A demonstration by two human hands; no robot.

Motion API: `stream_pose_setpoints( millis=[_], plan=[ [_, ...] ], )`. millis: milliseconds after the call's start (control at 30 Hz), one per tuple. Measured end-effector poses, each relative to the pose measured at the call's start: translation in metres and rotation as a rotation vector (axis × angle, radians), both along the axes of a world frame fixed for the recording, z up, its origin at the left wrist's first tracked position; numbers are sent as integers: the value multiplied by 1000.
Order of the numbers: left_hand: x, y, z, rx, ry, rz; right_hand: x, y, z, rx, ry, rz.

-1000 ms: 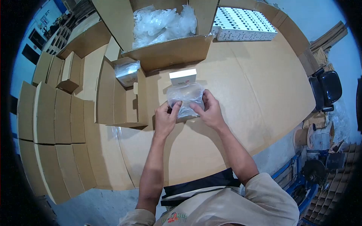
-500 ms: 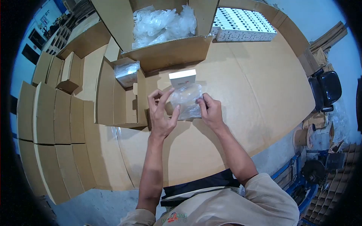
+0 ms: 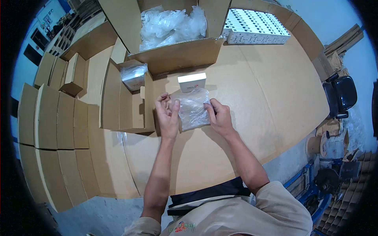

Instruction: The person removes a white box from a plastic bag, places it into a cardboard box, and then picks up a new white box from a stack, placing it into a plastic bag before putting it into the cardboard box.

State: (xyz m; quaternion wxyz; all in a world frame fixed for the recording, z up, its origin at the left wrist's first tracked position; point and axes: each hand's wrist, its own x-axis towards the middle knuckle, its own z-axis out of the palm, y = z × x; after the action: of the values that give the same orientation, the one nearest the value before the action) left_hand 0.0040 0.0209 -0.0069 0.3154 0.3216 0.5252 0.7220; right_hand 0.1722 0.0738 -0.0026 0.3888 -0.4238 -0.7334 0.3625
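A clear plastic bag (image 3: pixel 193 110) is spread between my hands above the cardboard-covered table. My right hand (image 3: pixel 220 118) pinches its right edge between thumb and fingers. On the other side, my left hand (image 3: pixel 167 118) has its fingers curled and thumb raised at the bag's upper left edge, where film shows between them; the exact grip is partly hidden. Just beyond the bag stands a small white box (image 3: pixel 191 82) with small red print on its front. Left of my left hand is an open cardboard carton (image 3: pixel 128 106) holding a plastic-wrapped white box (image 3: pixel 134 76).
A large open carton (image 3: pixel 181 57) full of clear plastic bags (image 3: pixel 173 27) stands at the back. Rows of white boxes (image 3: pixel 258 27) lie back right. Several brown cartons (image 3: pixel 59 129) line the left side. A black chair (image 3: pixel 340 94) is beyond the right edge.
My left hand has drawn back to the left, its fingers curling. The bag has gone from puffed up to flatter and wider. My right hand keeps its pinch.
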Motion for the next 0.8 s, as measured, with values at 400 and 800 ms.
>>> stream_pose_setpoints(
  millis=[400, 800],
  plan=[
    [21, -8, -4, -284, 488, 50, -4, 3, -5, -314, 362, -93],
    [16, -4, -13, -209, 223, 17, -22, -14, 4, -98, 161, -288]
  ],
)
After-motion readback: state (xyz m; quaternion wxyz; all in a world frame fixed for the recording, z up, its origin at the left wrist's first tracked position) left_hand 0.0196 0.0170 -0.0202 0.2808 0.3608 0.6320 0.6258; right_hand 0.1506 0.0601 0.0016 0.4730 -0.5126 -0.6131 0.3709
